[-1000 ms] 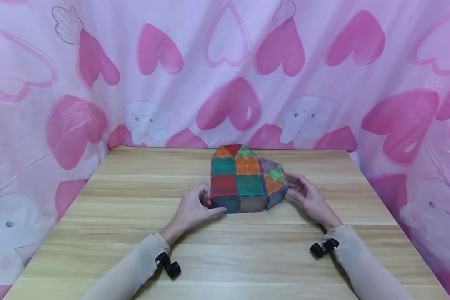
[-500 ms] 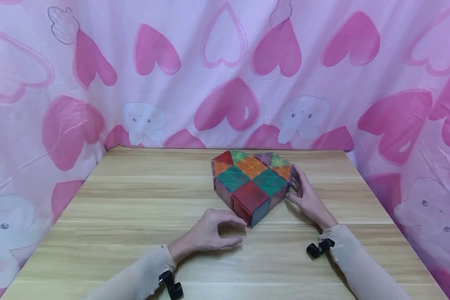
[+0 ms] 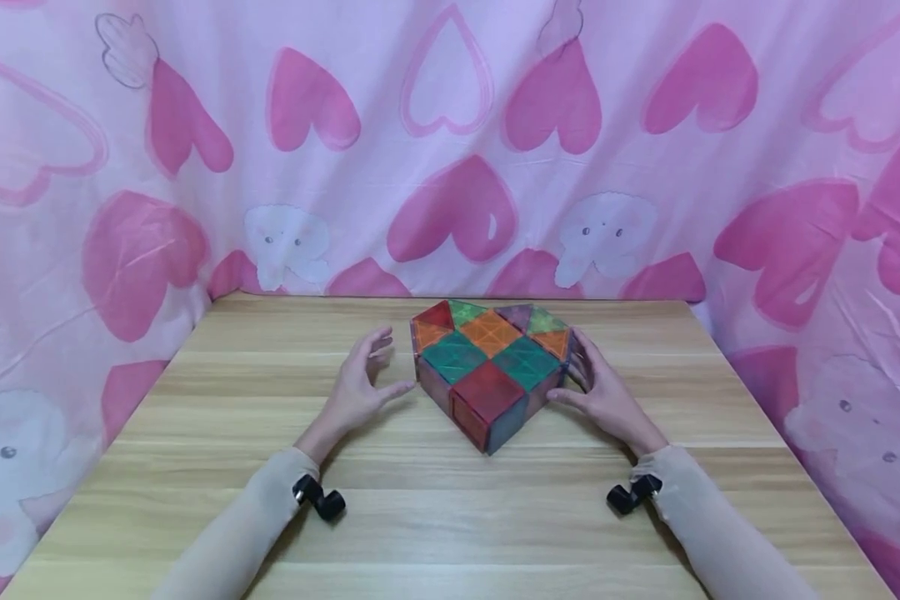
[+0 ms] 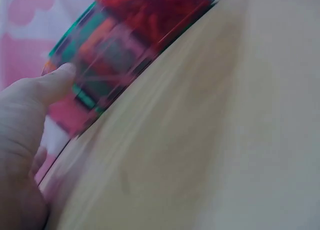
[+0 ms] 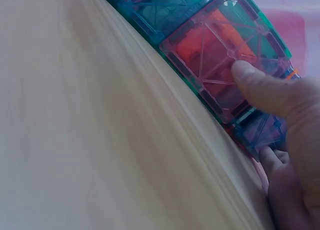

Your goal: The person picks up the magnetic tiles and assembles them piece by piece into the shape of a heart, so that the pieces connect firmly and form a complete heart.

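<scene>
A heart-shaped box of magnetic tiles [image 3: 489, 333] lies on the wooden table with its point toward me. Its top has red, orange, green and purple see-through tiles. My right hand [image 3: 603, 392] grips the right lobe, thumb on the near side wall and fingers round the outer side. In the right wrist view the thumb [image 5: 250, 77] lies on a clear pinkish side tile [image 5: 217, 82]. My left hand [image 3: 356, 383] is spread just left of the box, thumb pointing at its left wall. In the left wrist view the thumb [image 4: 57, 82] overlaps that wall.
A pale wooden table [image 3: 450, 533] extends around the box. Behind and at both sides hangs a pink curtain [image 3: 450, 192] with hearts and white elephants. A small black device [image 3: 318, 498] sits on each wrist, over beige sleeves.
The box has turned so its point faces me, then shifted slightly left. My left hand has let go of its near left corner and swung round to its left side.
</scene>
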The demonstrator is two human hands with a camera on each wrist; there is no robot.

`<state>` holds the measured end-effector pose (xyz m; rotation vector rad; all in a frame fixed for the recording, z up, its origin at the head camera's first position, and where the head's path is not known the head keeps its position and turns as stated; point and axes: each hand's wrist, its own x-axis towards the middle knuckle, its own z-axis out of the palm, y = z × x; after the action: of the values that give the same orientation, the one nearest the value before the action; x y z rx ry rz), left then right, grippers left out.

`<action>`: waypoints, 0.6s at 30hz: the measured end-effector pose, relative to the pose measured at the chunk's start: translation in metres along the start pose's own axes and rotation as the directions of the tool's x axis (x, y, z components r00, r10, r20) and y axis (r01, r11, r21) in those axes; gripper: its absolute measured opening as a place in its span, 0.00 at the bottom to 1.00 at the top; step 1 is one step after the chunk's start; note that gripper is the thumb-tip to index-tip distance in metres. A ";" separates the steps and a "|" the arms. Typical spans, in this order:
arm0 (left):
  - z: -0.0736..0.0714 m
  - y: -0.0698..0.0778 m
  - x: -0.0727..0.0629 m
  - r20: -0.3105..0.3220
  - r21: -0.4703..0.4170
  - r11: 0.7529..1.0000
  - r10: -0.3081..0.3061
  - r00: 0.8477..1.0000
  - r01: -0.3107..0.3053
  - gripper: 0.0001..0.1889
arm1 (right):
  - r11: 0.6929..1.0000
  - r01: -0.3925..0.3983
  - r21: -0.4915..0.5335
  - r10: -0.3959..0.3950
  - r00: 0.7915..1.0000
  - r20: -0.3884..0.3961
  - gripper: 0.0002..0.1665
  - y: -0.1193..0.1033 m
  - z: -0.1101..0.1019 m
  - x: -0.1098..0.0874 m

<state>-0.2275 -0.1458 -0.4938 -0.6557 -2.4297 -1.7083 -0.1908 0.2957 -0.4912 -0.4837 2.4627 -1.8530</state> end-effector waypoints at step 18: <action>-0.025 -0.021 0.029 0.113 0.044 0.998 -0.051 0.992 0.046 0.61 | 0.999 0.023 0.039 -0.021 0.998 -0.051 0.67 0.003 0.029 0.038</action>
<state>-0.2667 -0.1661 -0.4939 -0.7141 -2.5710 -1.6777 -0.2212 0.2593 -0.4960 -0.4692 2.4563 -1.9428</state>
